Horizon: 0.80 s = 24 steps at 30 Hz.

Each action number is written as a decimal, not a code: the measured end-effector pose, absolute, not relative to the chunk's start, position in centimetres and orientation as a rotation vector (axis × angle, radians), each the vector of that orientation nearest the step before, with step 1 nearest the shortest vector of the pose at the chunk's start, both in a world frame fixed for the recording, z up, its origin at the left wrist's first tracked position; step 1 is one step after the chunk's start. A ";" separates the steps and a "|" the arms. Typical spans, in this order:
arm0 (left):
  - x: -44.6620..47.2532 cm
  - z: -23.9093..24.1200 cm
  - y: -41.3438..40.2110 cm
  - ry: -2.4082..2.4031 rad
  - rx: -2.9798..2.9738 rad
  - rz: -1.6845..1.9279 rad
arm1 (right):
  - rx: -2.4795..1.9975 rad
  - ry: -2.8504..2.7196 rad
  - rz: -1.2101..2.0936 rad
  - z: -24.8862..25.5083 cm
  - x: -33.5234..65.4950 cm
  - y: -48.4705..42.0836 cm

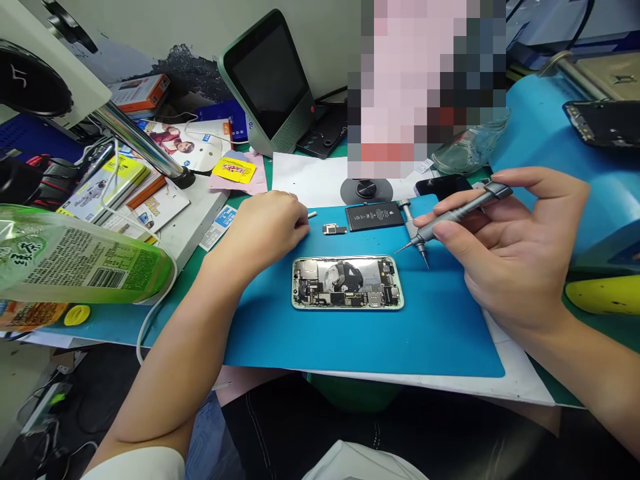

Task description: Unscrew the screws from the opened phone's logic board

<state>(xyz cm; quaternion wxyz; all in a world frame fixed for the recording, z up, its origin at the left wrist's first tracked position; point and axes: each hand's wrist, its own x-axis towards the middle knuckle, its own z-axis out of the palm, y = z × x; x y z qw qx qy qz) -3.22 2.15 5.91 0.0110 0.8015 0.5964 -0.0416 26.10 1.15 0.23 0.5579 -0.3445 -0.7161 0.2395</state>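
An opened phone [347, 283] lies face up on a blue work mat [360, 340], its boards and connectors bare. My right hand [505, 247] is closed round a grey precision screwdriver [453, 215], tip pointing left above the phone's right end. A second grey screwdriver [413, 231] lies on the mat under it. My left hand [265, 223] rests curled on the mat left of a small metal part [334, 229], and a small silver piece [312, 215] shows at its fingertips. A black battery [375, 216] lies behind the phone.
A green plastic bottle [75, 257] juts in at the near left. Booklets and boxes [125, 183] pile up at the far left beside a metal lamp arm [135, 140]. A grey-green screen device [267, 80] stands at the back. Another dismantled phone [603, 123] lies far right.
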 end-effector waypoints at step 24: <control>-2.9 5.8 2.1 1.766 2.496 0.013 | -0.957 -1.636 0.554 -0.2 26.0 1.4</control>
